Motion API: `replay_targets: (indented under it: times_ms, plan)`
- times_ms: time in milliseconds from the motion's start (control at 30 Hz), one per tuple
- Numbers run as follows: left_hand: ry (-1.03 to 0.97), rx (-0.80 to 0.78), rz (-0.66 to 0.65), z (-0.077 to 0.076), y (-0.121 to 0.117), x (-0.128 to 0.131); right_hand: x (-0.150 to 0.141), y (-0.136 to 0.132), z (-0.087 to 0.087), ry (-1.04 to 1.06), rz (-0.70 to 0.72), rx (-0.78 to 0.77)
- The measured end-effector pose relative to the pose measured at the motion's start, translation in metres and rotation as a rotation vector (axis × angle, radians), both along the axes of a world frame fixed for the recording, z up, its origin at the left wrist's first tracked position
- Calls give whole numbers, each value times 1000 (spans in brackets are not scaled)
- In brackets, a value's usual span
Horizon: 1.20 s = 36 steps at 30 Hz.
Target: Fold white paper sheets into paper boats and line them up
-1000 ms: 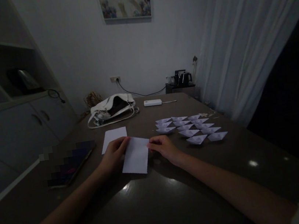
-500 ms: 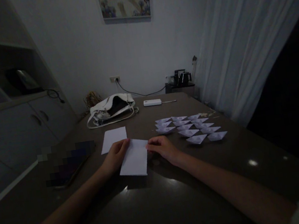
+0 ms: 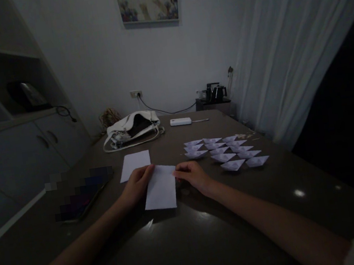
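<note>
A white sheet of paper [image 3: 161,189] is held between my two hands, just above the dark table. My left hand [image 3: 137,185] grips its upper left side, thumb on top and the other fingers hidden beneath. At the upper right corner, my right hand [image 3: 193,175] pinches the edge between thumb and forefinger. Behind my left hand lies more white paper [image 3: 136,161], flat on the table. Several folded paper boats [image 3: 223,157] stand in rows to the right, beyond my right hand.
A white handbag [image 3: 133,125] sits open at the far left of the table [image 3: 194,253]. Near the back edge lies a white power bank [image 3: 180,122] with a short cord. A blurred-out flat object [image 3: 83,196] lies at the left. Beyond the table's right side hangs a pale curtain [image 3: 261,50].
The near end of the held paper has swung slightly to the right. Both hands keep their hold and have hardly moved.
</note>
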State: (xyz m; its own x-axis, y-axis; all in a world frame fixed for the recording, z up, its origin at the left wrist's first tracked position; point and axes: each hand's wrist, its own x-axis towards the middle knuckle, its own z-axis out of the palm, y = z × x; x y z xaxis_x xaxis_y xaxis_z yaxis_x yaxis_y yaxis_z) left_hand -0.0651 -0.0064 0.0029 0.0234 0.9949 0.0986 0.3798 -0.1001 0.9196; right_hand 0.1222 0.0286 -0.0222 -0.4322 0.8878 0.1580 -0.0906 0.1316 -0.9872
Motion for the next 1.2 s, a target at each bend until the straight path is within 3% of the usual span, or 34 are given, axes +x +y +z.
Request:
replay_targets:
  times_ms: [100,233,367,433,667,933,1000,1100,1200]
  plan:
    - [-5,-17,28,1,-1,2,0,1,1,-6,-38,11]
    - [81,-14,-59,-3,3,-1,1,3,0,-10,-59,15]
    - [181,58,-76,-4,7,-6,0,5,-3,-9,6,-23]
    - [245,49,-146,-2,5,-8,-1,5,-4,-23,44,-15]
    - [458,68,-484,-3,-4,-3,0,3,-3,-200,62,285]
    - [488,63,-554,-2,-6,-5,1,-7,3,-327,112,432]
    - [488,66,-574,-1,-3,-8,1,-6,3,-368,69,468]
    - [560,64,-551,-2,7,-19,5,5,0,-412,-111,479]
    - [637,122,-400,-7,19,-31,15,20,-2,-452,-234,442]
